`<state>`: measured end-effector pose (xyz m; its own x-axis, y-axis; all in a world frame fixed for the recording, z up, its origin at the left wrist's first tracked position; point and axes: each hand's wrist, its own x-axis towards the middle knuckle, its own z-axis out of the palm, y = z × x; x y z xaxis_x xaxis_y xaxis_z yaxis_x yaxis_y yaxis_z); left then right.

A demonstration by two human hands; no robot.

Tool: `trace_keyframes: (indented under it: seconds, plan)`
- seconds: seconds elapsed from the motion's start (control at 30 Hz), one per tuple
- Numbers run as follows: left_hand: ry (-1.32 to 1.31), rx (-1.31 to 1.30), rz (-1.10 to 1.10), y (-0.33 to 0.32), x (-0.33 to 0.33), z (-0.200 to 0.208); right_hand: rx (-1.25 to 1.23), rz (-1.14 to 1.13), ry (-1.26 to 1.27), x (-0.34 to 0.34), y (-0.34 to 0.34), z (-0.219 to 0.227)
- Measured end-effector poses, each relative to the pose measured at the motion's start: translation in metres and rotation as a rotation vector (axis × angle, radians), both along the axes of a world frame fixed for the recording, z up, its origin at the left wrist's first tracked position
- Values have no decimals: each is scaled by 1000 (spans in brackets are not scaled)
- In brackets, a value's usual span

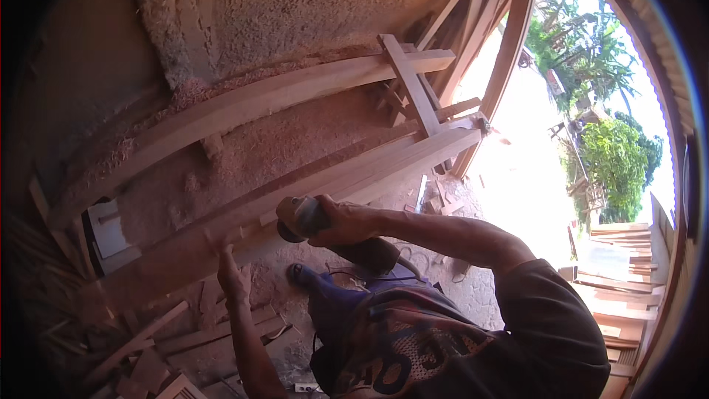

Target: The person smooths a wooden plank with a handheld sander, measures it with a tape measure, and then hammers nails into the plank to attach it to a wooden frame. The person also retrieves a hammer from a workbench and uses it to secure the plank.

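My right hand (343, 223) is wrapped round an angle grinder (304, 216) with a tan head and a dark body. The tool sits over the near side of a long wooden beam (369, 170), which slants from the lower left to the upper right. Its dark round part is at the beam's near edge; whether it touches the wood I cannot tell. Farther left, my left hand (233, 277) is at the same beam's near side, fingers stretched out, holding nothing. The ends of those fingers blur against the wood.
A second long beam (295, 85) lies farther off, by a rough wall (258, 7), with a crosspiece (410, 83) over the right ends. Offcuts (151, 369) litter the floor at lower left. Wood shavings cover the ground between beams. Stacked boards (617, 303) lie at right.
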<state>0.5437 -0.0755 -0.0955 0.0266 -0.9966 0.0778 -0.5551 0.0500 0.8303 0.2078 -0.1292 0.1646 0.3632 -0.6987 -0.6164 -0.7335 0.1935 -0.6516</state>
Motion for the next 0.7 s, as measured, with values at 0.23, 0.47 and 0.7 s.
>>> trace_keyframes:
  seconds: [0.23,0.47,0.7]
  plan:
    - [-120,68,-16,1,-6,39,-61,-191,65,-104,23,11]
    - [-254,73,-35,3,17,23,-144,-430,147,-240,24,20]
    - [-379,93,-3,-9,0,46,-124,-679,312,-387,28,32]
